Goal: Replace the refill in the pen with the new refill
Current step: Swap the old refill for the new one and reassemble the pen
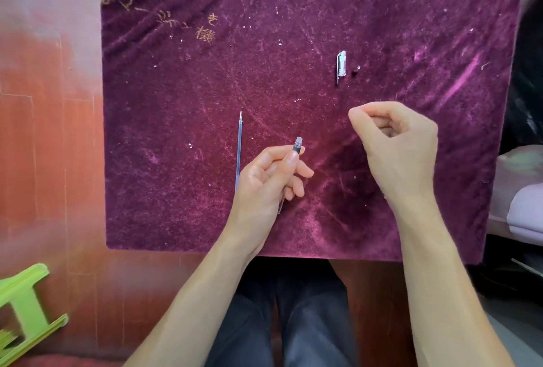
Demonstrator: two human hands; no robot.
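My left hand (270,181) grips the clear pen barrel (297,147), whose dark grip and threaded open end stick up past my thumb. Most of the barrel is hidden in my palm. A thin refill (239,151) lies on the purple velvet cloth (176,102) just left of that hand, tip pointing away from me. My right hand (396,143) hovers to the right with its fingers curled in; whether it pinches a small part I cannot make out. The clear pen cap (340,64) lies farther back, with two tiny pieces (356,71) beside it.
The cloth covers a small table that ends just in front of my lap. A reddish wooden floor lies to the left, with a green plastic stool (23,308) at the lower left. Pale furniture (526,205) stands at the right edge.
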